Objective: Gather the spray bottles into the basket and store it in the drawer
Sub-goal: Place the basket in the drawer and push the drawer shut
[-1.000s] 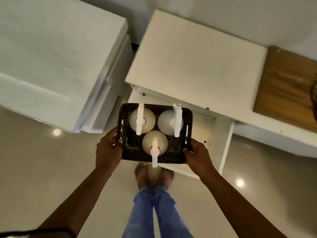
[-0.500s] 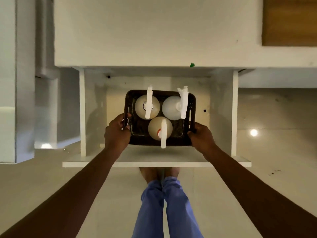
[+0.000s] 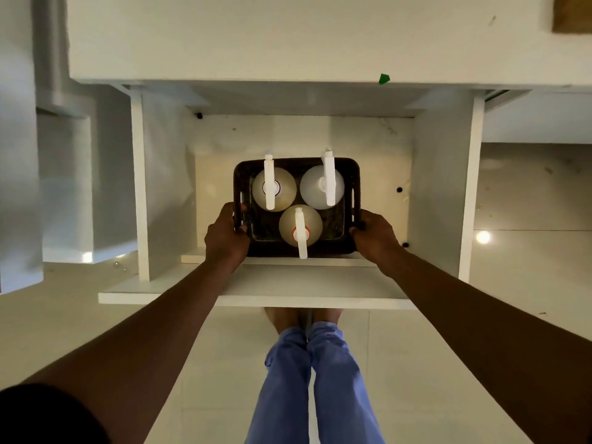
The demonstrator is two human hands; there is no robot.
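A dark woven basket (image 3: 349, 169) sits low inside the open white drawer (image 3: 442, 200), near its front wall. Three spray bottles stand upright in it: a yellowish one (image 3: 285, 190) at back left, a clear white one (image 3: 312, 190) at back right, and a yellowish one with a red collar (image 3: 288, 225) in front. My left hand (image 3: 226, 237) grips the basket's left rim and my right hand (image 3: 374, 235) grips its right rim. Whether the basket rests on the drawer floor I cannot tell.
The drawer's front panel (image 3: 256, 298) juts toward my legs (image 3: 314, 379). A white cabinet top (image 3: 256, 36) overhangs the drawer's back, with a green scrap (image 3: 383, 79) at its edge. Another white unit (image 3: 19, 155) stands at left. A wooden board (image 3: 573, 14) lies at top right.
The basket has gone down from above the drawer's front edge deeper into the drawer, both hands still holding it. The view has closed in over the drawer.
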